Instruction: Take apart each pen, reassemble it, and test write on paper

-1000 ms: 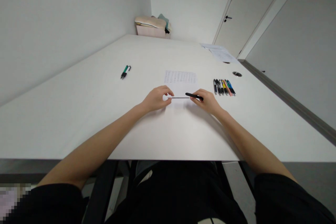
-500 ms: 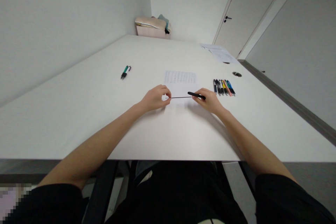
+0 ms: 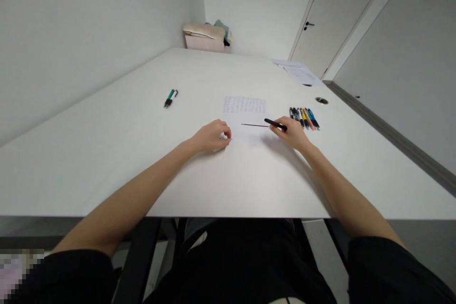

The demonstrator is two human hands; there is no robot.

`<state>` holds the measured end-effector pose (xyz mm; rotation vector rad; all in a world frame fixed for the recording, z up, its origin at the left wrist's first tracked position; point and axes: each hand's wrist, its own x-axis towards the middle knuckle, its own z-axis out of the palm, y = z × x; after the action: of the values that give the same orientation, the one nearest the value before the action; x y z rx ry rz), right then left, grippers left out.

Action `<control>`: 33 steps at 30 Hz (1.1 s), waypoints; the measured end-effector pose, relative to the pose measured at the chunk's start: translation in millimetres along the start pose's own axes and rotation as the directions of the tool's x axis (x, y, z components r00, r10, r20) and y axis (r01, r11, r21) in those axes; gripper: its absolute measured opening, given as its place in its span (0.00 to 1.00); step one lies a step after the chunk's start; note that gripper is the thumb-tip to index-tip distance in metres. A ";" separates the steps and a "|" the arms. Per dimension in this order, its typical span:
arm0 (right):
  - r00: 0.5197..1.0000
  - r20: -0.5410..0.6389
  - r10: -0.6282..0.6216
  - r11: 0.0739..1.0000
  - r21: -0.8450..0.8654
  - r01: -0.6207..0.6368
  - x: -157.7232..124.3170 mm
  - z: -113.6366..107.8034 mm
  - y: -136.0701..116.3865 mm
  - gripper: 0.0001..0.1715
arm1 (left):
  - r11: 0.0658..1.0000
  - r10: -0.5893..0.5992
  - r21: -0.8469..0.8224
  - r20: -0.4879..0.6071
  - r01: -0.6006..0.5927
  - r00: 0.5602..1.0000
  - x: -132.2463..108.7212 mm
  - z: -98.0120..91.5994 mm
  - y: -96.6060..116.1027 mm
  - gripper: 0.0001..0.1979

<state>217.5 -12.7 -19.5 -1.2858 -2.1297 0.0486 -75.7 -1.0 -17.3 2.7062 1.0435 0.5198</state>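
Note:
My right hand (image 3: 292, 133) grips a black pen barrel (image 3: 273, 123) between its fingers. The same hand also pinches a thin dark pen refill (image 3: 254, 125), which points left over the sheet of paper (image 3: 245, 116) and ends free in the air. Left of it, my left hand (image 3: 211, 136) is closed in a pinch, thumb against fingertip. A tiny thin piece shows at those fingertips, too small to name. A gap separates the refill's tip from my left fingers. Printed rows of text cover the far part of the sheet.
Several pens (image 3: 305, 118) lie side by side just beyond my right hand. Green and black pen parts (image 3: 170, 99) rest at the left. Loose papers (image 3: 299, 72) lie at the far right, near a round cable hole (image 3: 321, 100) in the white table (image 3: 124, 152).
The refill has come away from my left fingertips. My right hand has moved slightly right with barrel and refill; my left hand has dropped a little toward me, still pinched.

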 end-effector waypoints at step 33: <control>0.999 0.037 0.000 1.000 -0.005 0.000 -0.5 3.4 -5.9 0.10 | 0.997 -0.019 0.068 -0.180 0.032 0.983 -0.4 1.0 6.2 0.07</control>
<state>211.2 -15.2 -20.4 -1.2975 -2.1622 0.0677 -71.8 -5.8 -16.4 2.7437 1.1596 0.7482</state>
